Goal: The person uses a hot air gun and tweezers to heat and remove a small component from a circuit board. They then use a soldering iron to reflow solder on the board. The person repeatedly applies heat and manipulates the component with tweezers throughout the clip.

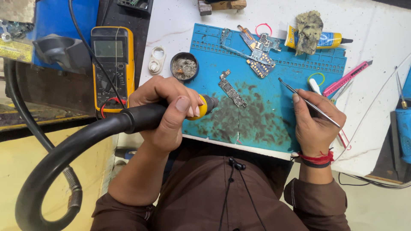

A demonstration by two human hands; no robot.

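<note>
**Hot air on a small board: nozzle one side, tweezers the other**

Left hand [165,112] is wrapped tight round the black handle of the hot-air wand [171,113], thumb on top; the yellow collar and dark nozzle stick out past the fingers, pointing right across the blue mat [274,107]. Right hand [314,124] is closed in a pen grip on thin metal tweezers [308,102]; their tip aims up and left toward the middle of the mat.

The thing both tools aim at is the small narrow circuit board [232,89]; it lies flat on the mat, just right of the nozzle and apart from it, well left of the tweezer tip. Its long axis runs diagonally, upper-left end toward the tin of solder wool [184,66], lower-right end toward the mat's stained middle.

My take on doing this well: keep the nozzle off the board and moving; bring the tweezers in low along the board's length rather than across it; mind the fat hose [51,171] dragging the wrist. The other boards [257,51], glue tube [317,39] and multimeter [112,68] sit out of the way.
</note>
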